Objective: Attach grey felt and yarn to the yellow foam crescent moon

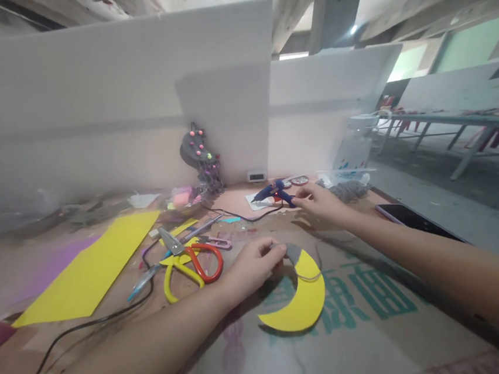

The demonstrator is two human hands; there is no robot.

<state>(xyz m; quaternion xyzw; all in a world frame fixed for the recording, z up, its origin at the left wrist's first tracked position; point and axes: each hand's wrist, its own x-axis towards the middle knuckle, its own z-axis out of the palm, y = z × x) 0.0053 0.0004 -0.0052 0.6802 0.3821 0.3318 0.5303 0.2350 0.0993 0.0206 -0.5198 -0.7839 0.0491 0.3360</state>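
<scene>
A yellow crescent moon cutout [310, 299] hangs from my left hand [257, 263], which pinches its upper tip between thumb and fingers. Grey yarn [294, 254] covers that tip, and a loose strand crosses the yellow part. Further back, the fingers of my right hand [319, 204] are closed at the handle end of a dark blue hot glue gun [275, 193]. Its nozzle points left over a small white card [255, 203], and a small red light shows on its body. Scissors [195, 265] with one red and one yellow handle lie left of my left hand.
Yellow sheet [92, 267] lies at left. A black cable [99, 320] crosses the table. Behind stand a decorated grey crescent [197, 151] and a small digital display [256, 176]. At right are grey yarn [349, 190], a plastic jug [353, 141] and a phone [416, 221].
</scene>
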